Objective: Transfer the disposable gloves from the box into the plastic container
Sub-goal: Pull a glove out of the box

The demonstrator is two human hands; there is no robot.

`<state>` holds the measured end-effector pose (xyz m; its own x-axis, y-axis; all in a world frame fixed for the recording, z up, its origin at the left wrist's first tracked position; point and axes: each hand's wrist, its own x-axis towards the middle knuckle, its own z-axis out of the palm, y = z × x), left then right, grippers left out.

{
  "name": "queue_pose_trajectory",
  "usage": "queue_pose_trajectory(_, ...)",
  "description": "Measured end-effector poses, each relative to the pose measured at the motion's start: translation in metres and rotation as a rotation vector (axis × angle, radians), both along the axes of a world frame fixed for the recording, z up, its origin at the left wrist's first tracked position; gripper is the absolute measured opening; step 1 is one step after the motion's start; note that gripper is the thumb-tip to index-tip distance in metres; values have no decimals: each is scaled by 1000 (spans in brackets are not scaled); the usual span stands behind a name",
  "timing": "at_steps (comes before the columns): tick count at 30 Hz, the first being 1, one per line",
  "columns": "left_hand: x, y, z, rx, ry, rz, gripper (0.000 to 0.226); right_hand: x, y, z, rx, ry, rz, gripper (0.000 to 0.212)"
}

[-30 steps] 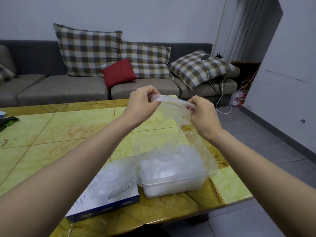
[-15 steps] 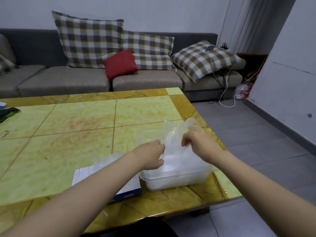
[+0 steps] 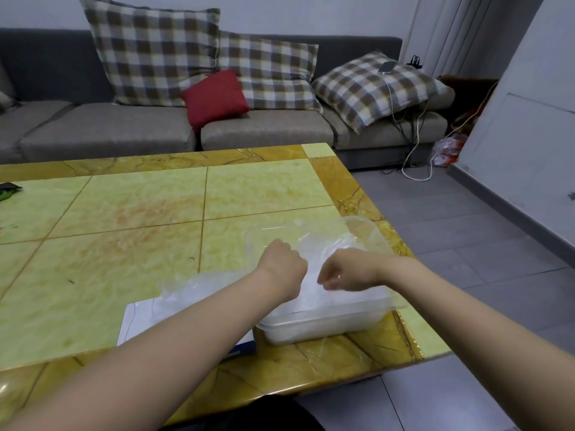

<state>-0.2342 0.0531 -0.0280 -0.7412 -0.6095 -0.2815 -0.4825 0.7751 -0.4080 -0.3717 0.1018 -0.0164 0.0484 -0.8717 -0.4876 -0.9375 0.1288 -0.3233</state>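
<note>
Left hand [image 3: 284,269] and right hand [image 3: 345,270] held low over container [image 3: 326,326], close together, not touching. Fingers of both curled tight; clear glove [image 3: 314,253] gripped between them, film bunched above white pile [image 3: 348,301] inside container. Lid [image 3: 361,231] laid open behind. Container set near right front corner of table [image 3: 124,228]. Box [image 3: 137,318] placed just left of container, partly hidden by left forearm; loose gloves [image 3: 193,286] heaped on it. Sofa [image 3: 102,132] seen behind table.
</note>
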Motion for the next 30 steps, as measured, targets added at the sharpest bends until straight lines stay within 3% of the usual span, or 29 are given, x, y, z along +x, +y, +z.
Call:
queue_pose_trajectory(3, -5, -2, -3, -58, 1, -85, 22, 2, 0, 2, -337, 99, -57, 28)
queue_pose_trajectory(5, -7, -1, -7, 4, -14, -74, 37, 3, 0, -5, -406, 151, -8, 27)
queue_pose_trajectory(9, -8, -4, -19, 7, -42, -101, 36, 3, -8, -31, -133, 214, 92, 51)
queue_pose_trajectory(11, -10, -8, -24, 23, -28, -59, 24, -1, -13, -40, -39, 269, 99, 65)
queue_pose_trajectory(13, -13, -9, -27, 82, 8, 30, 26, -5, -17, -47, 10, 318, 116, 73)
queue_pose_trajectory(16, -17, -10, -31, 133, 18, 110, 44, -12, -20, -54, 49, 366, 139, 77)
queue_pose_trajectory(23, -17, -6, -37, 221, -149, 156, 66, -27, -23, -58, 156, 419, 121, 84)
queue_pose_trajectory(27, -21, -2, -30, 222, -167, 135, 64, -26, -19, -40, 220, 357, 35, 88)
queue_pose_trajectory(30, -23, -2, -12, 232, -111, 154, 62, -17, -16, -16, 195, 335, -18, 72)
